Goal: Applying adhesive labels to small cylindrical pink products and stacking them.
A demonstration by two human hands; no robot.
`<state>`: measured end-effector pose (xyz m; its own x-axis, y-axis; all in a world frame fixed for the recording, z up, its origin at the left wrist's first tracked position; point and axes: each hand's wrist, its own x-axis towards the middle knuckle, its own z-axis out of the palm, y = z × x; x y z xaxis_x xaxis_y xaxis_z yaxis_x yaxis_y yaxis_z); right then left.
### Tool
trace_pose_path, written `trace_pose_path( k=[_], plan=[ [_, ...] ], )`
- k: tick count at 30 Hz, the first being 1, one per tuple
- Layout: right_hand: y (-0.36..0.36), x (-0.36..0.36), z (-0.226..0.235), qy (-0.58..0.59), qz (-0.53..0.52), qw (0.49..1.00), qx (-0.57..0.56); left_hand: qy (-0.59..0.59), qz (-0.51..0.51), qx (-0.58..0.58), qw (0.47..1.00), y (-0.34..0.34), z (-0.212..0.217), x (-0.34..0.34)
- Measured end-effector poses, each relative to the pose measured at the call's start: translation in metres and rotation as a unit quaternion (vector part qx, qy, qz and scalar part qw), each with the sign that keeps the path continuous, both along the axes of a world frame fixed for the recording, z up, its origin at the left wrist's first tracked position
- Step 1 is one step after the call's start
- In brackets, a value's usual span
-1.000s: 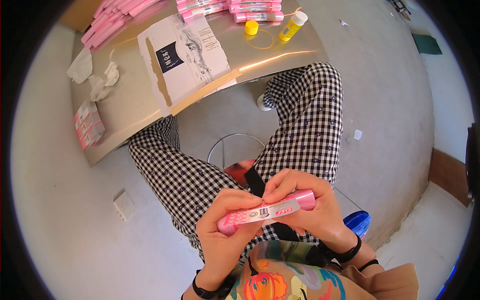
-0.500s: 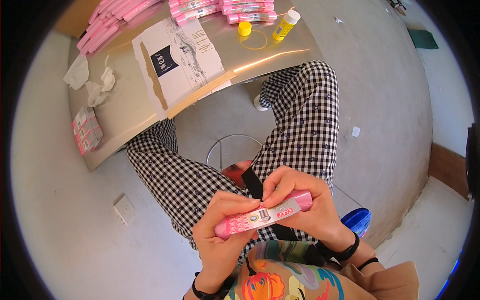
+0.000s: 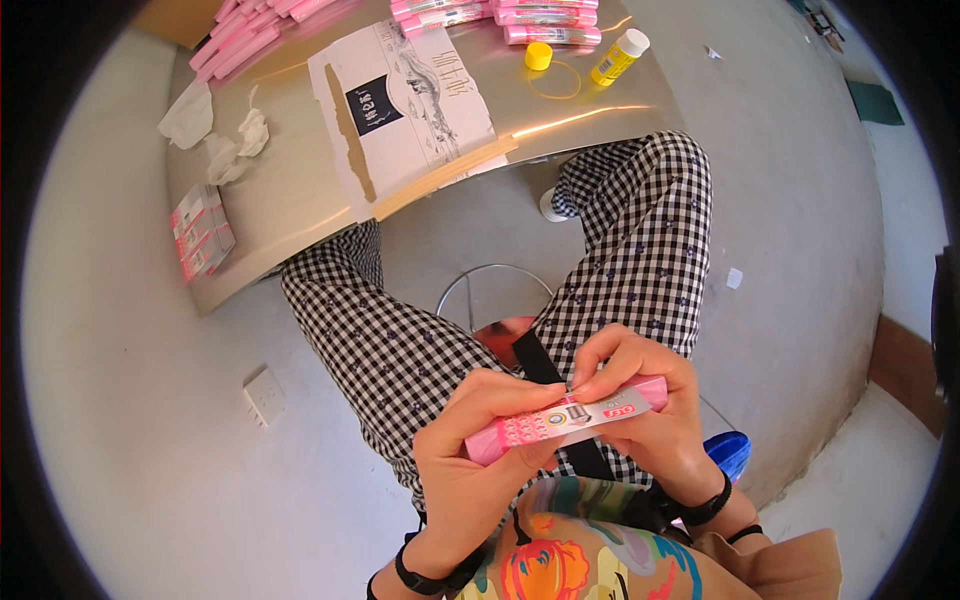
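Above my lap I hold a pink plastic roll (image 3: 484, 446), tilted slightly up to the right. A printed paper label (image 3: 530, 426) in pink, white and silver lies along it. My left hand (image 3: 465, 440) is closed round the left part, thumb beneath and fingers on top. My right hand (image 3: 650, 395) grips the right part, its thumb and fingertips pressed at the label's upper edge near the middle. The two hands' fingertips almost meet there. The label's far side is hidden from me.
The metal table (image 3: 270, 200) ahead bears a printed cardboard sheet (image 3: 450, 125), a wooden strip (image 3: 445, 178), pink rolls (image 3: 550, 36), a yellow glue stick (image 3: 617, 60), a yellow cap (image 3: 538, 56), a rubber band (image 3: 556, 97), crumpled tissues (image 3: 188, 118) and stacked labels (image 3: 203, 235).
My view has shifted, so the table and both hands appear further right. My hands keep hold of the roll, fingertips still at the label's upper edge; the label's right end now stands out more.
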<state>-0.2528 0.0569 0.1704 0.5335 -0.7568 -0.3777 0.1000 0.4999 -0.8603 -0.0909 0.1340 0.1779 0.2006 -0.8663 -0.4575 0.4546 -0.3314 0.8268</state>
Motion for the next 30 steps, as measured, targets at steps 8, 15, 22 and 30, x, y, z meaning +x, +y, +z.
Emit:
trace_pose_path(
  k=[8, 15, 22, 30],
  plan=[
    [-0.001, 0.004, 0.005, -0.003, 0.01, 1.0, 0.016, 0.054, -0.029, 0.009, 0.998, 0.002, 0.0, 0.008],
    [-0.002, 0.005, 0.003, -0.003, 0.028, 1.0, -0.006, 0.017, -0.006, -0.008, 1.0, 0.006, -0.007, -0.001],
    [-0.008, 0.003, 0.007, -0.007, 0.072, 0.997, 0.039, 0.042, 0.046, 0.015, 0.998, 0.005, -0.008, -0.001],
    [-0.008, 0.002, 0.007, 0.011, 0.067, 0.997, 0.03, 0.045, 0.013, 0.035, 0.998, 0.0, -0.002, 0.004]
  ],
)
